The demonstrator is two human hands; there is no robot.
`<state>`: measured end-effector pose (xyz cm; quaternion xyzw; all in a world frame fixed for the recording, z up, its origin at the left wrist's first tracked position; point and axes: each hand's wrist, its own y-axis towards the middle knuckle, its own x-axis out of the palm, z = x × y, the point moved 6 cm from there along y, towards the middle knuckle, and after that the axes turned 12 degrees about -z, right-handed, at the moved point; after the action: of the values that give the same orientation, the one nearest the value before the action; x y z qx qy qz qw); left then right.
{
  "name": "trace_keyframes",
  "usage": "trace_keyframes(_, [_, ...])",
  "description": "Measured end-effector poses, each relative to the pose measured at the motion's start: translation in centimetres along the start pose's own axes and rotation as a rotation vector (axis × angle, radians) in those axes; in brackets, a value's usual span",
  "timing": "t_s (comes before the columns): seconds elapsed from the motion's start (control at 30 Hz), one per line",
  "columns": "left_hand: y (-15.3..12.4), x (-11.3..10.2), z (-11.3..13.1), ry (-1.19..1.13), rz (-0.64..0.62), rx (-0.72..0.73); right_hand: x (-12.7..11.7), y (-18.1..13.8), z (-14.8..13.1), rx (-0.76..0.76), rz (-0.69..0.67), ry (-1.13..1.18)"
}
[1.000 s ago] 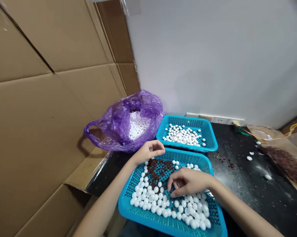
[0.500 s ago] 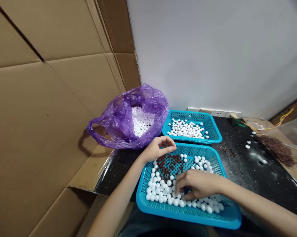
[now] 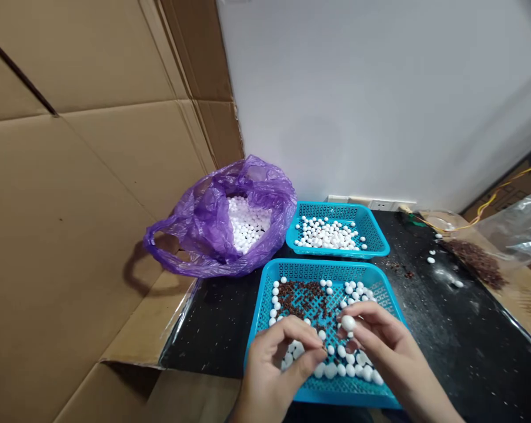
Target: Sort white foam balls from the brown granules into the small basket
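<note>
Above the near blue plastic basket [image 3: 336,399], my right hand [image 3: 386,346] is closed on a white ball [image 3: 348,323], held between thumb and fingertips. My left hand [image 3: 283,367] is just to the left, thumb and forefinger pinched together. A small brown piece [image 3: 324,349] shows at those fingertips, too small to make out well. Inside the basket, white balls [image 3: 330,371] lie along the near side, left edge and right side. Loose brown pieces [image 3: 303,296] are spread over its far left part. My hands hide some of the balls.
A second blue basket [image 3: 377,235] with white balls stands behind. To its left is an open purple plastic bag [image 3: 203,205] full of white balls. Cardboard [image 3: 93,176] walls the left side. More brown pieces [image 3: 479,261] and a clear bag [image 3: 527,226] lie right, near a yellow cable [image 3: 486,212].
My right hand has come up from the balls in the basket with a white ball. My left hand has moved from the far left rim toward the near middle and is now pinching.
</note>
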<state>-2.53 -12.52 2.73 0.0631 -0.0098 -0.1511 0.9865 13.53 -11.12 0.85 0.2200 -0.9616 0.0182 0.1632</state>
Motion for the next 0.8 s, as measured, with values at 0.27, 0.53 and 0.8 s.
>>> trace_keyframes(0.27, [0.6,2.9,-0.7,-0.277,-0.044,-0.006,2.6,-1.6,2.4,0.070,0.276,0.505])
trace_keyframes(0.53, [0.5,3.0,-1.6,-0.307,-0.033,-0.076,2.5,-2.0,3.1,0.066,0.250,0.468])
trace_keyframes(0.8, [0.4,3.4,-1.4,-0.361,-0.089,-0.113,2.4,-2.6,3.3,0.075,0.327,0.465])
